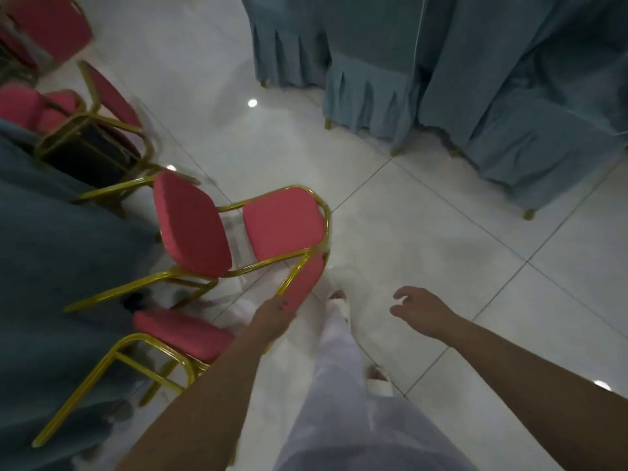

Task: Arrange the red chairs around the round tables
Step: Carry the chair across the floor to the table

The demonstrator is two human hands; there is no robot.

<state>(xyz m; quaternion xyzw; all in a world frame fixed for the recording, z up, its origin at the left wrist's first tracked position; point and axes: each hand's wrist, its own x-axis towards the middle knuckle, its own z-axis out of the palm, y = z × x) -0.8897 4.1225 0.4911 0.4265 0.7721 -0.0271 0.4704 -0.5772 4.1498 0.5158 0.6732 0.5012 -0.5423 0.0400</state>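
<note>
A person's left hand (273,316), at 6 o'clock just below centre, grips the lower end of a red backrest (304,282) edged in gold tubing, fingers curled round the pad. The backrest touches the frame of a red chair (282,229) that stands tilted just left of centre, its cushion (190,226) toward 9 o'clock. Whether the gripped backrest belongs to this chair or its neighbour cannot be told.

A second red chair (183,333) sits at 7 o'clock, beside the left forearm, with its gold legs running toward the lower-left corner. Both chairs are close against a cloth-draped table (51,253) at 9 o'clock, its dark teal cloth hanging to the floor.

The right hand (419,311) hovers at 4 o'clock, holding nothing, fingers spread and loosely bent, well apart from the chairs.

More red chairs (51,25) are bunched at 10 to 11 o'clock, blurred, some tipped with gold legs showing. From 12 to 2 o'clock stand blue-covered chairs (367,83) with pleated skirts.

The person's pale trousers (339,385) and a white slipper (379,382) show at 6 o'clock on the glossy white tiled floor (407,232).
</note>
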